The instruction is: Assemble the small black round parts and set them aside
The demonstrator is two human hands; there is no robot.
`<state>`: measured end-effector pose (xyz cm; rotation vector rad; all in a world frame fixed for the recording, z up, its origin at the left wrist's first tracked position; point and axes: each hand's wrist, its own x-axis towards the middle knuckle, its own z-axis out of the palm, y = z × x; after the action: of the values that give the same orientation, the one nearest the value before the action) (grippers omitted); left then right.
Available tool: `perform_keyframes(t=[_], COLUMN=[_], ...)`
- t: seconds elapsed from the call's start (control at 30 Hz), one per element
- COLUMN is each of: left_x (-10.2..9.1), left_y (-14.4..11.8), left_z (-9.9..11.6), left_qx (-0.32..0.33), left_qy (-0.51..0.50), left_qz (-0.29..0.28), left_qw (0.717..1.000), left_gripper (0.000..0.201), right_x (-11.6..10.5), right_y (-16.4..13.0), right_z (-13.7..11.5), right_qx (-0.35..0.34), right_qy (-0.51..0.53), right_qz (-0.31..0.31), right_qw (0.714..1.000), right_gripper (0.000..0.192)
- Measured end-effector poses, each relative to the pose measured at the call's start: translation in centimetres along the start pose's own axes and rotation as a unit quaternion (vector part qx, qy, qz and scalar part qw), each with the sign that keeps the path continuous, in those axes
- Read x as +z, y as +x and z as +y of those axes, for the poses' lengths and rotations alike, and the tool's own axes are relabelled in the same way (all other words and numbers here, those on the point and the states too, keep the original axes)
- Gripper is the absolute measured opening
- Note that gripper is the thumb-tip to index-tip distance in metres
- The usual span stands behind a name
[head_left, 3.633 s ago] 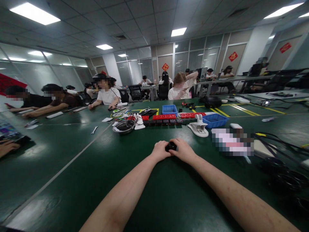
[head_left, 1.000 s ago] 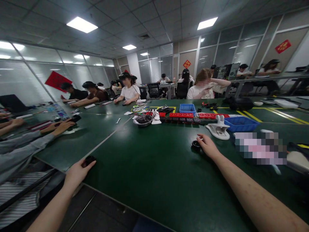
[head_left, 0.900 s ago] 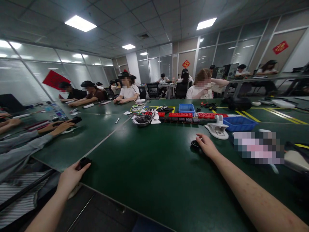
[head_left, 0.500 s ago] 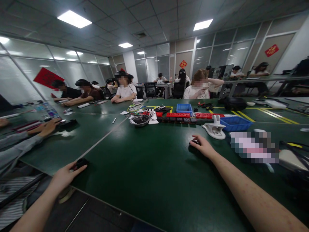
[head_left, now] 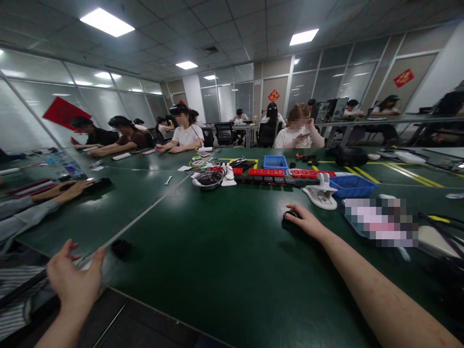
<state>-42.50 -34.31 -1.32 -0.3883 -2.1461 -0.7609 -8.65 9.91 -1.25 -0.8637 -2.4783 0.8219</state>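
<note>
A black round piece (head_left: pixel 287 220) sits on the green tabletop (head_left: pixel 203 266), right of its middle, under the right hand (head_left: pixel 305 221), whose thumb and fingers are curled over it, so only part of it shows from here. A second black piece (head_left: pixel 121 248) lies over toward the near left edge, by the pale seam (head_left: pixel 145 215), with nothing touching it. The left hand (head_left: pixel 75 278) is just beside that one, raised, fingers spread and holding nothing; the two hands are well apart. Beyond the right hand stands a white clamp-shaped base (head_left: pixel 320 194), with a blue tray (head_left: pixel 353 187) right behind it and a blurred-out patch (head_left: pixel 379 222) nearer to the right. Farther across the middle runs a row of red blocks (head_left: pixel 266 172), a smaller blue tray (head_left: pixel 274 162) behind it, and at its left end a metal bowl (head_left: pixel 207 187) with dark things inside. A small wrench (head_left: pixel 168 181) lies farther left. Off at the left side, a neighbour's hands (head_left: pixel 70 191) come out of grey sleeves, and across the way a person in a white top (head_left: pixel 186 136) sits with forearms on the surface.
</note>
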Motion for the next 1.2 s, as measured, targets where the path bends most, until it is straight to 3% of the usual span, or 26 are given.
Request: perform_keyframes(t=[0.07, 0.17, 0.2, 0.27, 0.33, 0.43, 0.57, 0.67, 0.77, 0.93, 1.07, 1.2], left_x=[-0.5, -0.8, -0.8, -0.7, -0.3, 1.7, 5.6, 7.9, 8.6, 8.3, 8.7, 8.8], left_y=[-1.5, -4.0, -4.8, -6.0, -6.9, -8.5, -10.9, -12.2, -12.7, -10.8, -7.0, -3.2], left_z=[3.3, 10.4, 13.0, 18.4, 23.4, 29.5, 34.2, 35.5, 35.6, 34.6, 30.4, 23.1], left_qx=[0.052, 0.189, 0.234, 0.328, 0.383, 0.442, 0.435, 0.444, 0.469, 0.462, 0.417, 0.322], left_qy=[-0.067, -0.169, -0.191, -0.219, -0.249, -0.275, -0.267, -0.255, -0.244, -0.209, -0.122, -0.023], left_qz=[0.013, -0.11, -0.182, -0.344, -0.422, -0.433, -0.396, -0.43, -0.451, -0.451, -0.494, -0.506], left_qw=[0.996, 0.961, 0.936, 0.852, 0.783, 0.736, 0.763, 0.744, 0.719, 0.734, 0.753, 0.8], left_gripper=[0.053, 0.048, 0.045, 0.043, 0.047, 0.058, 0.075, 0.061, 0.043, 0.04, 0.037, 0.039], right_x=[-0.3, -0.4, -0.3, 0.1, 0.9, 2.1, 2.6, 2.2, 1.8, 1.7, 1.7, 1.6], right_y=[0.1, 0.3, 0.3, 0.4, 0.3, 0.1, 0.1, 0.4, 1.0, 1.3, 1.1, 1.0], right_z=[0.1, 0.4, 0.5, 0.4, 0.1, -0.6, -0.5, 0.6, 1.8, 2.1, 1.9, 1.7], right_qx=[-0.006, -0.029, -0.034, -0.035, -0.044, -0.084, -0.108, -0.06, 0.003, -0.003, -0.006, 0.004], right_qy=[-0.014, -0.062, -0.073, -0.079, -0.075, -0.087, -0.066, 0.004, 0.061, 0.064, 0.06, 0.049], right_qz=[-0.006, -0.009, -0.009, -0.011, -0.008, 0.013, 0.022, 0.067, 0.109, 0.109, 0.098, 0.088], right_qw=[1.0, 0.998, 0.997, 0.996, 0.996, 0.993, 0.992, 0.996, 0.992, 0.992, 0.993, 0.995], right_gripper=[0.049, 0.039, 0.035, 0.031, 0.03, 0.032, 0.039, 0.042, 0.047, 0.047, 0.047, 0.048])
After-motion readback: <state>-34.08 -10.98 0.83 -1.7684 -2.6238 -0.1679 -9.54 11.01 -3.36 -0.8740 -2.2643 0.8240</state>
